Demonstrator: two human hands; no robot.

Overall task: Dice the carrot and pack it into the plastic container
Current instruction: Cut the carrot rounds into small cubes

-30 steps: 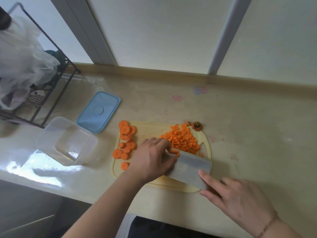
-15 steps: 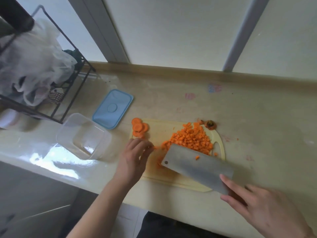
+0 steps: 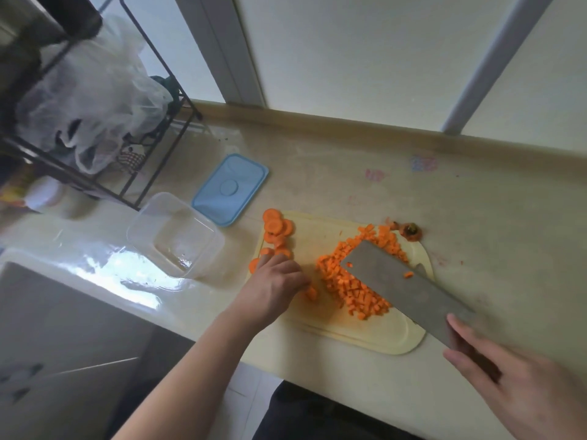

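A pile of diced carrot (image 3: 349, 281) lies on the pale yellow cutting board (image 3: 374, 335). Round carrot slices (image 3: 277, 228) sit at the board's left end. My right hand (image 3: 521, 392) grips the handle of a broad cleaver (image 3: 400, 284), whose blade lies tilted over the dice with a few bits stuck to it. My left hand (image 3: 273, 289) rests on the board's left part, fingers curled over a few carrot slices beside the dice. The clear plastic container (image 3: 174, 235) stands empty to the left of the board.
The container's blue lid (image 3: 230, 188) lies behind it. A carrot top (image 3: 411, 231) sits past the board's far right corner. A black wire rack (image 3: 95, 100) with plastic bags stands at the left. A sink (image 3: 63, 312) lies at lower left.
The cleaver has lifted off the board and swung right over the dice. My left hand left the blade and moved left to the carrot slices. The camera has shifted.
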